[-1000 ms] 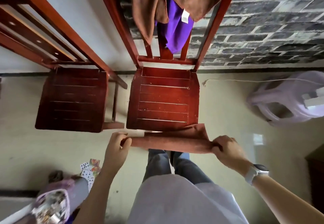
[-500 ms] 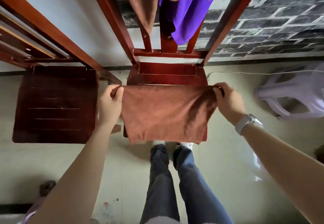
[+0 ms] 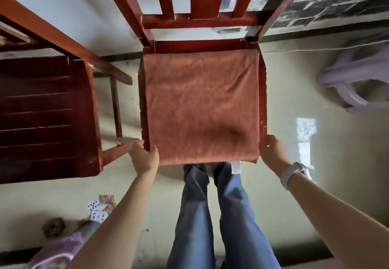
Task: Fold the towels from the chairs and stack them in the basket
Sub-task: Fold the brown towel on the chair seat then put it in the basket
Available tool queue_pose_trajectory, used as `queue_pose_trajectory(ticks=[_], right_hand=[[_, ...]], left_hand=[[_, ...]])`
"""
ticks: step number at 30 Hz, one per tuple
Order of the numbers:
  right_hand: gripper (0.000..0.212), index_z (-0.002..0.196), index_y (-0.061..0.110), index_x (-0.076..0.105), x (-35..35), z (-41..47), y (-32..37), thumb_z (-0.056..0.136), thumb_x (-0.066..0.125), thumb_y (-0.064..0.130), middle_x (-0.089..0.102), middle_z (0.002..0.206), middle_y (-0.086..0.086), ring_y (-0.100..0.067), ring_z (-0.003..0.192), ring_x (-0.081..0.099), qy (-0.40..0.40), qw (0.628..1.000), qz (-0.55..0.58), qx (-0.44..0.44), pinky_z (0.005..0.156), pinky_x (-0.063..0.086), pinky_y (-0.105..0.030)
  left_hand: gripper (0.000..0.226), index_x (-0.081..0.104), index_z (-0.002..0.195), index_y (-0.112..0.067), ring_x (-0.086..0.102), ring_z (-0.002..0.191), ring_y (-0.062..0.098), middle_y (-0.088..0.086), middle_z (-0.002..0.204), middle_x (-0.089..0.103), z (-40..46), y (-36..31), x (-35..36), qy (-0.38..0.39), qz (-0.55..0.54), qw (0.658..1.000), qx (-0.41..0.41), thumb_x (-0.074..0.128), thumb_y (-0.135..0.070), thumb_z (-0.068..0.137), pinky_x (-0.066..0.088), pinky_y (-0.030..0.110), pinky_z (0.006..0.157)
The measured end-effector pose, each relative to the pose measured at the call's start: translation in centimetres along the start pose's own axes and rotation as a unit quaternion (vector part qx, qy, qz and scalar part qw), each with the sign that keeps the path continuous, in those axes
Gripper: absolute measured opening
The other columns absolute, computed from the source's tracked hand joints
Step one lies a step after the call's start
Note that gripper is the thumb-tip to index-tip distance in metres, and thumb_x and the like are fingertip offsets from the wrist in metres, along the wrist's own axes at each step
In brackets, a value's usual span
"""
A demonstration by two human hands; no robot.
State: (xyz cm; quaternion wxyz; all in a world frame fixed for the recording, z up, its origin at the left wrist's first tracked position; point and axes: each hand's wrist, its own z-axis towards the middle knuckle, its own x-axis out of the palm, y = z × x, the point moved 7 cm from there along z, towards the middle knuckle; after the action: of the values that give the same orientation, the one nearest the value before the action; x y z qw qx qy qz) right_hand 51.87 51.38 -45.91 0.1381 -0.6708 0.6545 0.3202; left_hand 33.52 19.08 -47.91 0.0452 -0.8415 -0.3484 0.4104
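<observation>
The near-left corner of the brown towel (image 3: 201,106) is gripped by the left hand (image 3: 145,158); the near-right corner is gripped by the right hand (image 3: 273,153). The towel is spread flat across the chair seat (image 3: 263,92), its near edge overhanging the seat's front edge.

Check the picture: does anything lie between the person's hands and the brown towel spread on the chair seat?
Nothing visible does. The left hand and right hand are already at the near corners of the towel, which lies bare on the chair seat.
</observation>
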Motion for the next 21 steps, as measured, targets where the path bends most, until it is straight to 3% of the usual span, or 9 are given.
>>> queue_pose_trajectory(ticks=[3,5,7,9,11,15,17,21], right_hand=[[0.025,0.106,-0.006,0.053,2.6,0.0,-3.9,0.084,0.047,0.004,0.056,0.101,-0.022,-0.039,0.098,0.055,-0.03,0.997,0.037,0.054,0.071,0.036,-0.031],[0.031,0.115,0.0,0.045,3.8,-0.3,-5.4,0.088,0.051,0.015,0.049,0.117,-0.02,-0.034,0.109,0.048,-0.038,0.991,0.1,0.081,0.086,0.037,-0.035],[0.039,0.122,0.01,0.035,4.9,-0.5,-6.0,0.089,0.052,0.022,0.045,0.125,-0.016,-0.028,0.107,0.048,-0.027,0.976,0.191,0.098,0.091,0.038,-0.038],[0.045,0.127,0.015,0.028,5.5,-0.6,-6.1,0.09,0.052,0.017,0.05,0.122,-0.013,-0.019,0.094,0.051,-0.026,0.955,0.276,0.102,0.082,0.041,-0.032],[0.053,0.135,0.018,0.021,5.9,-0.6,-6.0,0.091,0.049,0.012,0.051,0.111,-0.009,-0.017,0.091,0.05,-0.025,0.946,0.308,0.095,0.081,0.039,-0.03],[0.065,0.142,0.021,0.012,6.4,-0.9,-5.7,0.09,0.046,0.002,0.057,0.099,-0.012,-0.017,0.087,0.054,-0.028,0.945,0.32,0.069,0.084,0.038,-0.028],[0.066,0.141,0.019,0.016,6.5,-0.9,-5.7,0.088,0.047,-0.004,0.057,0.093,-0.007,-0.016,0.083,0.059,-0.03,0.936,0.344,0.072,0.082,0.049,-0.024],[0.044,0.123,0.014,0.031,6.0,-0.8,-6.1,0.086,0.05,0.0,0.057,0.106,-0.018,-0.034,0.098,0.06,-0.053,0.932,0.351,0.077,0.093,0.048,-0.051]], left_hand=[[0.065,0.029,0.137,0.0,0.042,0.124,0.039,0.026,0.137,0.038,-0.5,4.3,0.9,-0.031,-0.045,0.992,-0.113,0.063,-0.017,0.084,0.036,0.043,0.103],[0.081,0.008,0.144,-0.006,0.04,0.129,0.033,0.018,0.143,0.037,-1.1,5.7,2.4,0.012,-0.127,0.979,-0.157,0.062,-0.017,0.085,0.034,0.041,0.106],[0.088,-0.002,0.146,-0.013,0.038,0.131,0.025,0.009,0.145,0.039,-1.4,6.7,3.7,0.052,-0.216,0.957,-0.185,0.062,-0.014,0.085,0.03,0.045,0.11],[0.08,0.008,0.145,-0.016,0.038,0.131,0.022,0.005,0.142,0.042,-1.3,7.6,4.3,0.058,-0.25,0.946,-0.201,0.061,-0.013,0.085,0.029,0.045,0.11],[0.059,0.029,0.135,-0.015,0.043,0.126,0.02,0.004,0.134,0.049,-1.1,7.9,4.9,0.071,-0.263,0.942,-0.196,0.061,-0.014,0.085,0.033,0.042,0.105],[0.022,0.054,0.105,-0.011,0.054,0.084,0.013,-0.001,0.097,0.06,-1.2,7.9,4.8,0.05,-0.252,0.952,-0.168,0.061,-0.019,0.086,0.043,0.026,0.075],[0.01,0.057,0.092,-0.011,0.056,0.086,0.015,0.001,0.095,0.061,-1.8,7.7,4.3,0.019,-0.277,0.948,-0.157,0.062,-0.017,0.086,0.048,0.027,0.08],[0.02,0.047,0.072,-0.013,0.061,0.078,0.015,0.005,0.085,0.059,-3.1,6.7,3.3,-0.027,-0.325,0.939,-0.112,0.06,-0.012,0.087,0.057,0.025,0.069]])
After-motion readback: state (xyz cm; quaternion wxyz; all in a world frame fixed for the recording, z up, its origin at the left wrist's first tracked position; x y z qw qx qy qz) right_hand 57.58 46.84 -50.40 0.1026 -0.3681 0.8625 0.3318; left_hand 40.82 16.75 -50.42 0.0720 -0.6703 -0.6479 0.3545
